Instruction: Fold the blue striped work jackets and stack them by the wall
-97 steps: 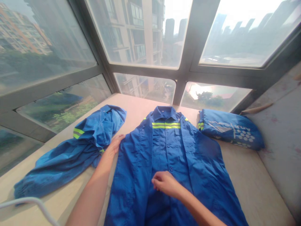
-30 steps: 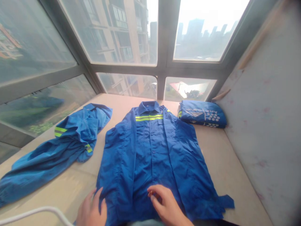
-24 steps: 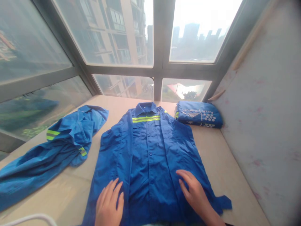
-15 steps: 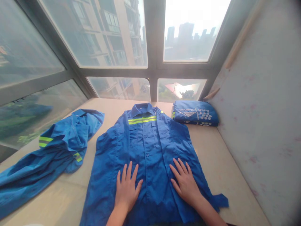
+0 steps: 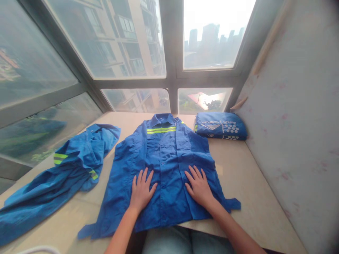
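Note:
A blue work shirt with yellow reflective stripes lies buttoned and spread flat on the beige ledge, collar toward the window. My left hand lies flat on the shirt's lower front, left of the button line, fingers spread. Pressed flat on the right side of the shirt front is my right hand, fingers apart. Neither hand holds anything.
A second blue garment with reflective stripes lies crumpled at the left. A folded blue piece with white print sits at the back right by the window. A pale wall bounds the right side. My jeans-covered lap shows below the ledge's front edge.
My hands went from the shirt's bottom hem up onto its front and spread flat. The shirt's lower edge now lies farther up on the ledge.

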Tool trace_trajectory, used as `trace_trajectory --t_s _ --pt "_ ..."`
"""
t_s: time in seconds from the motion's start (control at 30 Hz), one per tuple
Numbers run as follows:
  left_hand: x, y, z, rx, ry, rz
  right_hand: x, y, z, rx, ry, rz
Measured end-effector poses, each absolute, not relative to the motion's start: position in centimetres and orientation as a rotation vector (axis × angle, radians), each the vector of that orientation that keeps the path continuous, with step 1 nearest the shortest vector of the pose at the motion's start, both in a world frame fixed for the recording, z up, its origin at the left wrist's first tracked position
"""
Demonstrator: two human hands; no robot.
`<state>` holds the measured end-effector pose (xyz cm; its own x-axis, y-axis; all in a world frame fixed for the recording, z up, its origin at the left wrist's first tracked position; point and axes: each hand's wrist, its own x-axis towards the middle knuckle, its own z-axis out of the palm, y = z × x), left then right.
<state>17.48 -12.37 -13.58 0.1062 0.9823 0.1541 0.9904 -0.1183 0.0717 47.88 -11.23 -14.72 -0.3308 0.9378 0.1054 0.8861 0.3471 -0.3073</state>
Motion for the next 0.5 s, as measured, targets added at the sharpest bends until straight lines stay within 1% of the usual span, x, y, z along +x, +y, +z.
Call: trace_trajectory --t_s 0.17,0.3,0.4,0.5 --pt "16.9 -12.8 -13.3 -2.329 -2.060 -0.203 47.2 -13.5 -14.8 -1.645 -2.337 0.272" --pt "16.8 -13.7 -12.8 -2.297 -2.070 -0.194 47.2 -15.7 -14.5 -1.609 -2.322 0.336" --pt "19.1 -14.9 -12.0 -2.298 -2.000 -0.373 48.2 -15.2 -13.9 -1.549 -2.265 0.415" --pt "24.7 -17.2 -11.4 -2.464 -1.807 -0.573 50.1 -12.0 -13.1 -1.518 -2.175 0.405"
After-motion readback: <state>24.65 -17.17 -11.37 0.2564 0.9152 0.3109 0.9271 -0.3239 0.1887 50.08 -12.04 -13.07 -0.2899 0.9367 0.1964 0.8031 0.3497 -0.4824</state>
